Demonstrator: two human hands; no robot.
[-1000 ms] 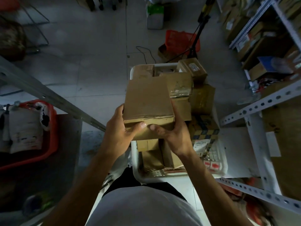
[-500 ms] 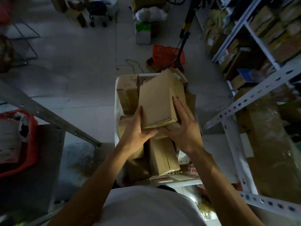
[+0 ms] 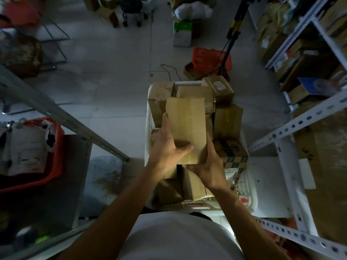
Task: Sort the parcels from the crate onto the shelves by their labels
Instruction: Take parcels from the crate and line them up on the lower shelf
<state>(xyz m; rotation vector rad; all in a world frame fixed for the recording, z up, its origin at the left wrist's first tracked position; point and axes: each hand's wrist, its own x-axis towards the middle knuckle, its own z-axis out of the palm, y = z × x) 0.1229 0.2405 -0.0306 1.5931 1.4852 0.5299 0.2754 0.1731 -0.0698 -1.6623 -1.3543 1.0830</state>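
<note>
Both hands hold one box (image 3: 185,126) above the crate (image 3: 147,117), over its middle. The left hand (image 3: 168,147) lies along the box's left side, fingers straight up that edge, thumb hooked across the near end of the top face; its grip is clamped on the box. The right hand (image 3: 208,166) cups the box's near right corner from below, fingers curled under it, so that grip too is closed round the box. The box's long plain top faces up; no label shows on it.

The crate stands on the floor and is packed with other parcels (image 3: 227,119); one at the far right corner carries a white label (image 3: 219,85). Shelves (image 3: 300,124) of white perforated steel stand just beside the crate's right edge, with cartons on them. A red basket (image 3: 56,166) sits well apart to the left.
</note>
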